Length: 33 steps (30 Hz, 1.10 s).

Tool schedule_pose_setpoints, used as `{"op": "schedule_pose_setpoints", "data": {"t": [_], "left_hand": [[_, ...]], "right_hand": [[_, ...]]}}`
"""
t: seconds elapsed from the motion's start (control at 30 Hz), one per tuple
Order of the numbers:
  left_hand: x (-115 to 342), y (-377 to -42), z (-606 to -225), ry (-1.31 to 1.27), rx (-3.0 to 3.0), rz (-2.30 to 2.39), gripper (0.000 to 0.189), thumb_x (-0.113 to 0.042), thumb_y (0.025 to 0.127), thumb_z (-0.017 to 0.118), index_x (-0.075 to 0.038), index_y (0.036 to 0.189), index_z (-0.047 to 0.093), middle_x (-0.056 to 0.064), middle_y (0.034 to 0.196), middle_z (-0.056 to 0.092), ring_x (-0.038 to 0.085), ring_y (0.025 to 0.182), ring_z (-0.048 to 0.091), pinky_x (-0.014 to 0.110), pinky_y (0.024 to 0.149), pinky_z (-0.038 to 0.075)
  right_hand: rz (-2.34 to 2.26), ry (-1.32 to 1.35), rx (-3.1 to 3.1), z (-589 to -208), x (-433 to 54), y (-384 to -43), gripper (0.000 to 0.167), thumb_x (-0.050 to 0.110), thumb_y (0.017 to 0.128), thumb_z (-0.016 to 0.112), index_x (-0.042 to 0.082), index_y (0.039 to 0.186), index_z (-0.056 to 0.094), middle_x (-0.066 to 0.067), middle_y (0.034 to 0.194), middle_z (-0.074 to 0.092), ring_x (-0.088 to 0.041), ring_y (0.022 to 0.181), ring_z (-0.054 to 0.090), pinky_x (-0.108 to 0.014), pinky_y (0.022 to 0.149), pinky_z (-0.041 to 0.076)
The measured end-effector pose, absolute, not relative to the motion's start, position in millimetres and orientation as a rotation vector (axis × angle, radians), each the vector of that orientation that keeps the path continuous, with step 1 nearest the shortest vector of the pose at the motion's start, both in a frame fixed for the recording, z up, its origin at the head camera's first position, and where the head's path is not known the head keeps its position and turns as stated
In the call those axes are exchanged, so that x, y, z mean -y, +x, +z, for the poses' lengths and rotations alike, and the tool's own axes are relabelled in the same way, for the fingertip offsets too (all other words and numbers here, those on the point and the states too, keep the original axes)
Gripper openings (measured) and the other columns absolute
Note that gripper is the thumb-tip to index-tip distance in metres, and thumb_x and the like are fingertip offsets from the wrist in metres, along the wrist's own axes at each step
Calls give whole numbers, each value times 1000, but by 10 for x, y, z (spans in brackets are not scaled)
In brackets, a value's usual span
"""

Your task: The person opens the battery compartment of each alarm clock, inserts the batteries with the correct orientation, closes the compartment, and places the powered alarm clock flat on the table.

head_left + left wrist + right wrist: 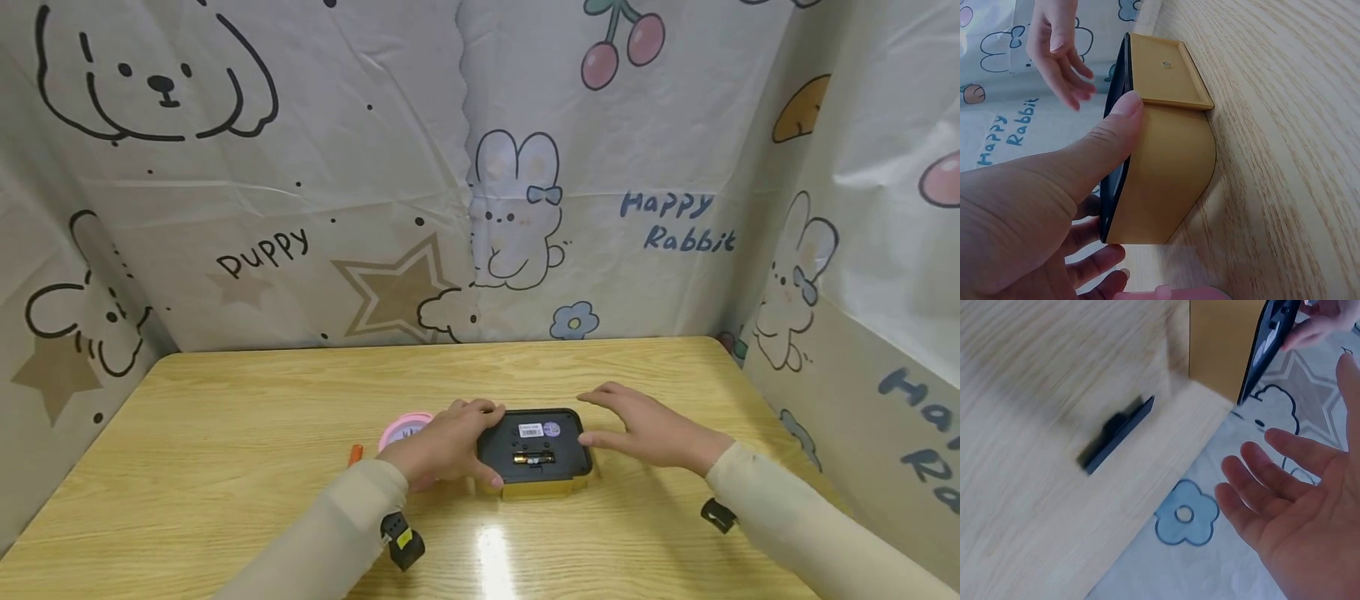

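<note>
A yellow box-shaped device (542, 489) lies with its black back (566, 433) facing up. In an uncovered slot on that back sits a battery (525, 457), below two stickers. My left hand (444, 443) grips the device's left end, its thumb on the near edge and its fingers toward the far side. Just off the right end hovers my right hand (652, 429), fingers spread, holding nothing. A small black cover (1119, 434) rests on the table in the right wrist view; the right hand hides it in the head view.
Partly behind my left hand is a pink-rimmed round object (403, 427) with lettering. An orange stick-like piece (356, 454) lies left of it. The wooden table (247, 433) meets printed cloth walls (315, 167) at the back and right side.
</note>
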State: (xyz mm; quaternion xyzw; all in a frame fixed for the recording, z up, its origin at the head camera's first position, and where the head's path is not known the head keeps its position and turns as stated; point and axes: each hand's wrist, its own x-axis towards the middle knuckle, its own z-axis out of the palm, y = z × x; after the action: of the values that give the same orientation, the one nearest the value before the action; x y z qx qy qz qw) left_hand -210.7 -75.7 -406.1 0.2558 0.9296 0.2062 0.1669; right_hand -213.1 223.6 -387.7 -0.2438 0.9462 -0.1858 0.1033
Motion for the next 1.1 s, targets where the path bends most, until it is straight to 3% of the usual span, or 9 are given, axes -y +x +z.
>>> {"op": "schedule_pose_setpoints", "data": {"t": [0.43, 0.77, 1.1], "left_hand": [[762, -2102, -4074, 723, -2633, 635, 106, -42, 73, 89, -8, 157, 35, 10, 162, 37, 30, 140, 40, 49, 118, 35], [752, -2084, -4081, 716, -2648, 622, 106, -42, 73, 89, -9, 158, 35, 8, 162, 37, 30, 140, 40, 49, 119, 34], [728, -2046, -4095, 698, -2657, 613, 106, -42, 73, 89, -10, 158, 35, 9, 162, 37, 30, 142, 39, 49, 120, 33]], "right_hand": [[-578, -746, -2966, -3991, -2601, -2041, 56, 46, 96, 66, 6, 135, 62, -12, 130, 65, -33, 119, 63, -54, 99, 51], [-547, -744, -2969, -4124, -2756, -2025, 36, 28, 93, 73, 7, 122, 70, -9, 119, 70, -31, 111, 67, -50, 94, 55], [-508, -788, -2964, -4340, -2808, -2062, 16, 12, 87, 78, 11, 103, 74, 1, 102, 71, -17, 94, 67, -38, 85, 57]]}}
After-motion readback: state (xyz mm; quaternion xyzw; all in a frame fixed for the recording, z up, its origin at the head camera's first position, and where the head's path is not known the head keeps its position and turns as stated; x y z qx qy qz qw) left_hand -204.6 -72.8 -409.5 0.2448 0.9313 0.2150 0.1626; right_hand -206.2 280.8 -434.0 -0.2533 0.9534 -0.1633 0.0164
